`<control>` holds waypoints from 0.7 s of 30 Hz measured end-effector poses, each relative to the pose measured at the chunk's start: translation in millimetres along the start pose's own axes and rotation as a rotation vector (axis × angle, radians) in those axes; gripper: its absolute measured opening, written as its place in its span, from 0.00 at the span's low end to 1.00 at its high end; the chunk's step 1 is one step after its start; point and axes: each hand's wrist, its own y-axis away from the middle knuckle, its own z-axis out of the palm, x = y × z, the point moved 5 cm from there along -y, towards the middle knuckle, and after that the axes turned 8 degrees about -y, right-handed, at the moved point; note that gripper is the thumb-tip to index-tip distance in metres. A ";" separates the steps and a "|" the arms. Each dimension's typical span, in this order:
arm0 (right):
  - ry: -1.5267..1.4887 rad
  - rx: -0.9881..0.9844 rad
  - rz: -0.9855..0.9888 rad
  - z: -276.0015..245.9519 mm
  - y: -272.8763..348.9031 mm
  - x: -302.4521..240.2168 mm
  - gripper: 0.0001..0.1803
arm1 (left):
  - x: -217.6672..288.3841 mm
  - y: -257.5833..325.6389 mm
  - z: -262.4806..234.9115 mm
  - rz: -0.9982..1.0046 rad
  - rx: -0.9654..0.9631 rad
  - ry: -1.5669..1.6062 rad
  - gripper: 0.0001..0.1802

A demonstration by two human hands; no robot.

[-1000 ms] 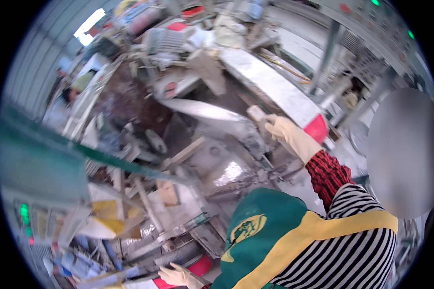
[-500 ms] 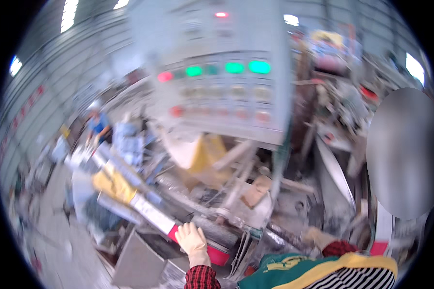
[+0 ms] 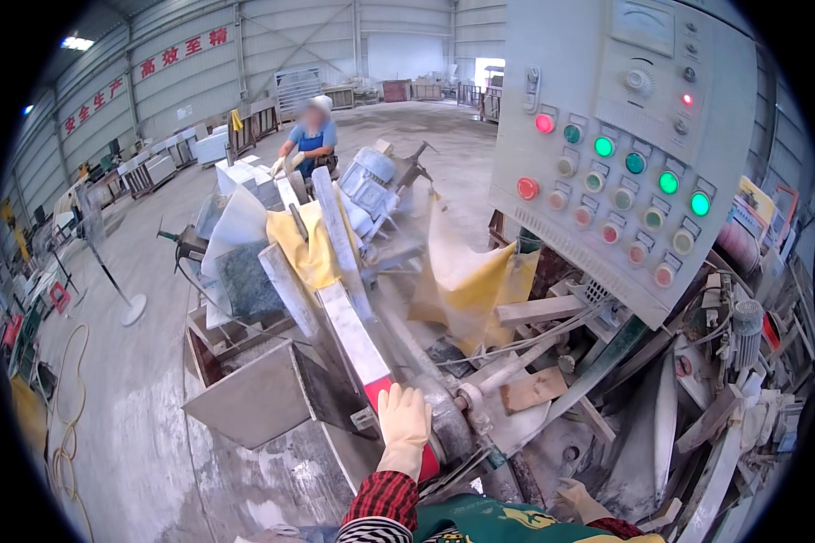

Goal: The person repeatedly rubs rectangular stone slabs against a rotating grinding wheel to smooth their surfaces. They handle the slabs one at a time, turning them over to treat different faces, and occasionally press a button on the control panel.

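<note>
The left hand (image 3: 404, 423), in a cream rubber glove, lies palm down with its fingers stretched forward and nearly together, resting on the red surface (image 3: 378, 389) at the near end of a long white strip (image 3: 354, 339). That strip runs straight ahead from the fingertips between pale bars and under a yellow sheet (image 3: 310, 242), toward a co-worker (image 3: 310, 143) in a blue apron and white hat. The right hand (image 3: 578, 496), gloved alike, is low and to the right of the left fingers, partly hidden by the person's green apron (image 3: 493, 518); I cannot tell how its fingers stand or whether they hold anything. The apron bears a yellow print, cut off by the lower edge. Up and to the right of the left fingers hangs a grey control cabinet (image 3: 570, 63) with a needle meter (image 3: 644, 25), a round dial (image 3: 639, 82) and rows of push buttons (image 3: 667, 182), several lit green or red; the small plates by the buttons look like labels, though too fine to read. Far beyond the left fingertips, large red lettering (image 3: 183, 54) spans the pale wall. Left of the fingers stands an open grey box (image 3: 249, 396); to their right lies a brown board (image 3: 532, 389).
</note>
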 end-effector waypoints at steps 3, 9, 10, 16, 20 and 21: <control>-0.004 -0.020 -0.015 35.8 3.7 -13.4 0.32 | 0.7 0.5 -1.2 0.009 0.020 -0.003 0.11; 0.227 -0.160 -0.211 42.3 34.7 -7.9 0.33 | -4.8 -8.2 -15.7 0.005 -0.141 0.005 0.17; 0.334 -0.274 -0.411 10.4 31.3 12.7 0.33 | -7.3 -17.5 -15.7 -0.022 -0.235 0.018 0.20; -0.250 -0.047 0.106 -46.4 60.6 81.2 0.31 | -71.1 -68.7 -11.8 -0.314 -0.243 -0.068 0.44; -0.173 0.058 0.108 -46.7 83.0 93.2 0.30 | -92.2 -61.8 38.8 -0.457 -0.431 -0.136 0.48; -0.172 0.065 0.107 -45.1 84.7 94.1 0.30 | -91.0 -59.2 41.5 -0.442 -0.411 -0.198 0.46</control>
